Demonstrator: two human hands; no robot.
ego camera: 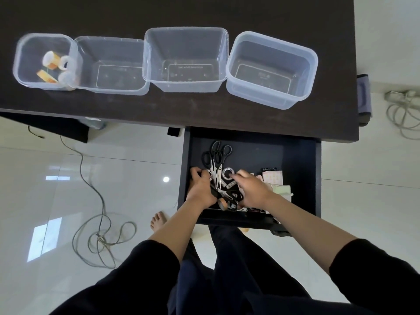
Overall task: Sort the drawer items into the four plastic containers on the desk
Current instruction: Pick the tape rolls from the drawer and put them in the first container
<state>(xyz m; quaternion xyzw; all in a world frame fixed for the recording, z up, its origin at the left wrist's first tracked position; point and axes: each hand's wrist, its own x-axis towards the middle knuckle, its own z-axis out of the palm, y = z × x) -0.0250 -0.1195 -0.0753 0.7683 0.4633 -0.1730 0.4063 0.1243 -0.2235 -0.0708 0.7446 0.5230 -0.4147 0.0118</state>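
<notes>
Hidden in the drawer
Both hands (202,187) (252,192) covered much of the drawer's clutter (227,196); the far-left container's (25,71) rolls (66,64) were blurred.

glossy white tiled floor (127,178) reflecting light; grey cable (100,235) coiled beside dark desk (159,110).

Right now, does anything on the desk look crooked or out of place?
Yes: the rightmost container sits turned at an angle, while the other three line up straighter. The leftmost container presses against its neighbour. Nothing looks spilled or damaged.
</notes>
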